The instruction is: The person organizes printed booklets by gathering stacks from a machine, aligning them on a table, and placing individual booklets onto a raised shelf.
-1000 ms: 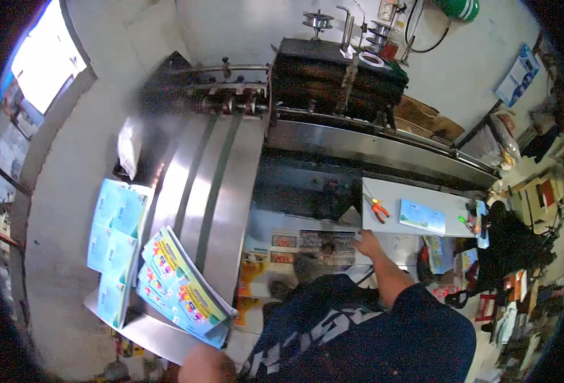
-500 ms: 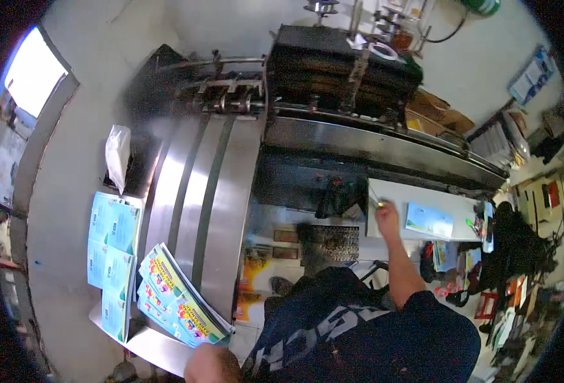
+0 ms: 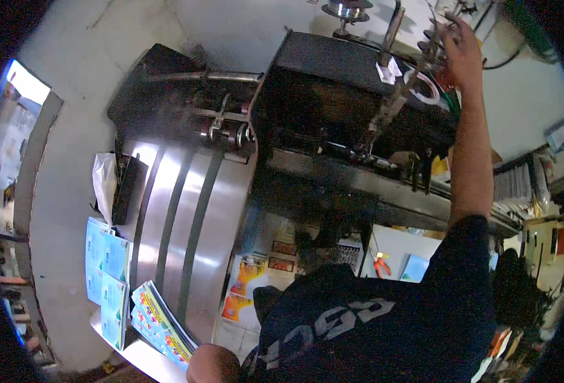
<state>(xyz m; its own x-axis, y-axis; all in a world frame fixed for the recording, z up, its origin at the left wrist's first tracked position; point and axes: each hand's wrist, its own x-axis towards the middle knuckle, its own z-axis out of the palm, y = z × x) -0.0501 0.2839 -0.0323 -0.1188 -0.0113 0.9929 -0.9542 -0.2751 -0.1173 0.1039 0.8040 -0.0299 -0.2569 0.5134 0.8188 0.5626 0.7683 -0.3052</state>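
Observation:
My right hand (image 3: 464, 54) is raised at the upper right, its fingers bent around a dark metal fitting (image 3: 430, 46) with stacked discs on top of the black machine (image 3: 333, 60). A wire spool (image 3: 347, 10) stands to the left of it. Orange-handled pliers (image 3: 381, 265) lie on the white board (image 3: 390, 241) below, beside a light-blue booklet (image 3: 414, 268). At the lower edge a rounded bare part of my left arm or hand (image 3: 213, 365) shows beside a fanned stack of yellow-and-blue booklets (image 3: 160, 325); its fingers are hidden.
A steel bed (image 3: 221, 210) with dark belts runs toward the machine's rollers (image 3: 221, 133). Light-blue printed sheets (image 3: 111, 284) stand along its left edge, below a white plastic bag (image 3: 104, 185). A roll of tape (image 3: 422, 88) rests on the machine. Papers (image 3: 515, 185) are stacked at right.
My right hand has moved from the white board up to the metal fitting on the machine. The pliers show uncovered where it was. The whole view has shifted.

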